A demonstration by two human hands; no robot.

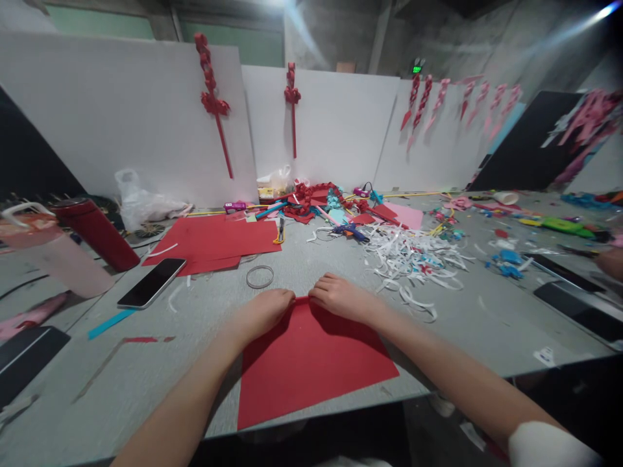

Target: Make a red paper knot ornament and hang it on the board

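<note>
A red paper sheet (311,363) lies on the grey table near its front edge. Its far edge is rolled or folded over into a narrow strip. My left hand (267,311) pinches that strip on the left, fingers closed. Just to the right, my right hand (341,297) is closed on the same strip, fingers curled over it. A short piece of the strip shows between the two hands. Beyond my left hand lies a thin ring (259,277), flat on the table and not touched.
More red sheets (219,240) lie at the back left, near a phone (152,283), a red bottle (100,237) and a pink bottle (63,256). White paper strips (418,256) and a blue glue gun (353,231) lie beyond my right hand. Another person's hand (610,263) shows far right.
</note>
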